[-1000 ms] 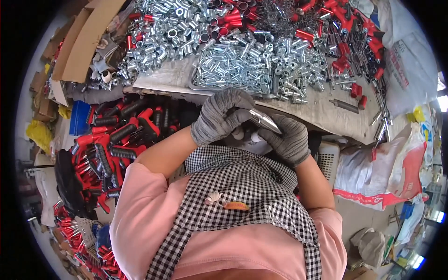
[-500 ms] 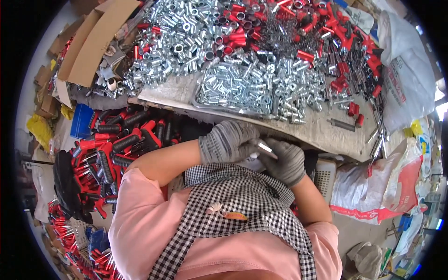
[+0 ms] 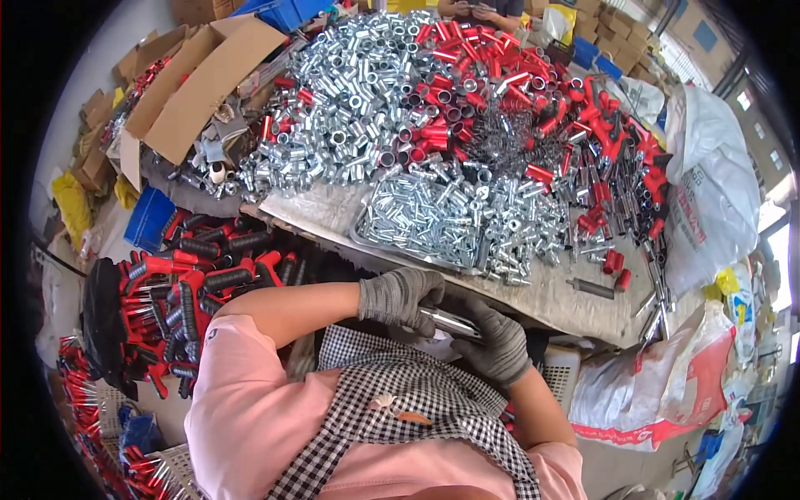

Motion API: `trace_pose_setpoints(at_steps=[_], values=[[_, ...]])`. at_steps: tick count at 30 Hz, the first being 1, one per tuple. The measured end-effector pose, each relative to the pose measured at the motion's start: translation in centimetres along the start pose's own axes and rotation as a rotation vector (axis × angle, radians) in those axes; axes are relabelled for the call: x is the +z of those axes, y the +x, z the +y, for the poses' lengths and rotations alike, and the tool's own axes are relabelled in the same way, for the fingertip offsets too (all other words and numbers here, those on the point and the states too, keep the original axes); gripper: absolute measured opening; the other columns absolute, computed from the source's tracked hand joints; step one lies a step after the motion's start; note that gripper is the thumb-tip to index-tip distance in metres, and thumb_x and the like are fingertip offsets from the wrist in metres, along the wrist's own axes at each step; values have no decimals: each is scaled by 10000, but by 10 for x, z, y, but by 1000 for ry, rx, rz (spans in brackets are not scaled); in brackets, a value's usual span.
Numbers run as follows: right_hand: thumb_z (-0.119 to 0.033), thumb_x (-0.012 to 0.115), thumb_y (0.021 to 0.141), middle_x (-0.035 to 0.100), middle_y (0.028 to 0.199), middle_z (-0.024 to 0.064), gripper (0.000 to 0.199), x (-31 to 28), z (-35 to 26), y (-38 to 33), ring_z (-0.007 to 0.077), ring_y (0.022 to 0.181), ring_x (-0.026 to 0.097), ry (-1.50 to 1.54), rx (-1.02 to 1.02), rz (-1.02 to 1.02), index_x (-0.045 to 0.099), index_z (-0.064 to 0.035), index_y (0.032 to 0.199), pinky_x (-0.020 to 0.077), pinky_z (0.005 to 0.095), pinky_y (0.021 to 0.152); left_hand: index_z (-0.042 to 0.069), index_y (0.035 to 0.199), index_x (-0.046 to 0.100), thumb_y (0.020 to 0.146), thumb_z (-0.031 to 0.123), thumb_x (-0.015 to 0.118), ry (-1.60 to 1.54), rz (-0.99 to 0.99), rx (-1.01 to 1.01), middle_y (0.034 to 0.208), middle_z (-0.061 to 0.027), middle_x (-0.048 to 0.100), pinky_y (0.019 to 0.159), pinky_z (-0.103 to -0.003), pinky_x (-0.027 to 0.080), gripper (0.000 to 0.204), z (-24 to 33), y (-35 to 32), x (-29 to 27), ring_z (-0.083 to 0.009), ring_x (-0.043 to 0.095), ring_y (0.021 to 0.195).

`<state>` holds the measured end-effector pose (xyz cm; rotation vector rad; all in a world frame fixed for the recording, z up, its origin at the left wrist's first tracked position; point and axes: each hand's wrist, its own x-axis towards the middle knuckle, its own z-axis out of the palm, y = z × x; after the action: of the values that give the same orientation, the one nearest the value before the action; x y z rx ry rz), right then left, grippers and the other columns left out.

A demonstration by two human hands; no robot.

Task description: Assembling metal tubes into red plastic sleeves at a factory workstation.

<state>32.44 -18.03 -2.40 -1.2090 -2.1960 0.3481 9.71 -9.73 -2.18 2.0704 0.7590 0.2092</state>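
In front of my checked apron, my left hand [image 3: 402, 297] and my right hand [image 3: 493, 342] meet, both in grey striped work gloves. A long shiny metal piece [image 3: 451, 322], like a tube or rod, spans the gap between them. My left fingers close on its left end, and my right fingers wrap its other end. The glove fingers partly cover it, so its full shape is hidden. Just beyond my hands lies the table edge, with a clear tray [image 3: 358, 236] of small metal pins [image 3: 421, 212] near it.
Silver metal sleeves [image 3: 337, 108] and red tubular parts [image 3: 492, 50] are heaped on the table [image 3: 321, 208]. Red-and-black handled tools [image 3: 208, 267] pile up at my left. A white sack [image 3: 650, 392] and a plastic basket [image 3: 560, 375] stand at right. Across the table another person's hands [image 3: 471, 10] show.
The view has tilted up, showing more of the far side and another person's hands. More of the metal piece shows between my hands, and it lies flatter.
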Motion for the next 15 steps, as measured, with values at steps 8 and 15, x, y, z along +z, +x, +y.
trace_pose_setpoints(at_steps=[8,15], values=[[-279,622,802,626,1025,214,553,-2,14,-3,382,894,615,58,104,-346,470,-28,1270,497,451,757,47,1031,587,655,334,765,201,-99,73,911,-118,638,727,-353,493,505,15,12,-15,-256,628,851],[-224,614,823,653,1041,177,484,-18,16,-9,284,948,651,500,363,-218,509,-45,1260,496,353,808,22,1227,465,730,345,757,97,323,317,1036,-158,587,798,-386,504,661,55,11,-59,-286,614,933]])
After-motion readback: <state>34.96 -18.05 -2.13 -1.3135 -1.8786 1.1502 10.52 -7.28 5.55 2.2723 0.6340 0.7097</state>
